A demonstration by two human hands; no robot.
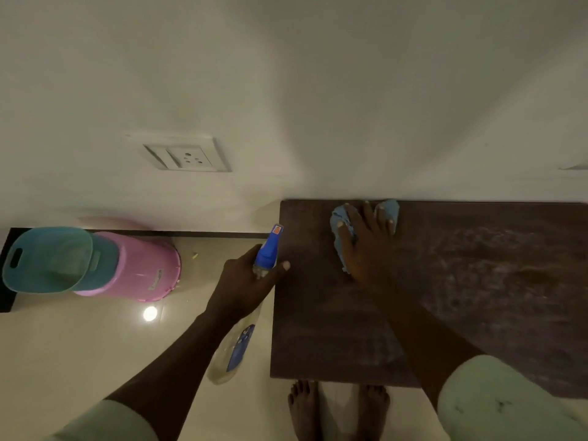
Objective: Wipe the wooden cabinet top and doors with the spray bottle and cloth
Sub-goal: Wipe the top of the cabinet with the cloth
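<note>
Head | left hand grips spray bottle | right hand flat on cloth

A plain pale wall carries a white socket plate. Below, a glossy cream floor reflects a round light spot. A teal bin nests in a pink bucket near the dark skirting.

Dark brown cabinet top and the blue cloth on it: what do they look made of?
Dark brown cabinet top: likely wood or wood-look laminate, matt, faint grain, pale smeary patches. Blue cloth under the right hand: soft fabric, bunched and creased.
</note>
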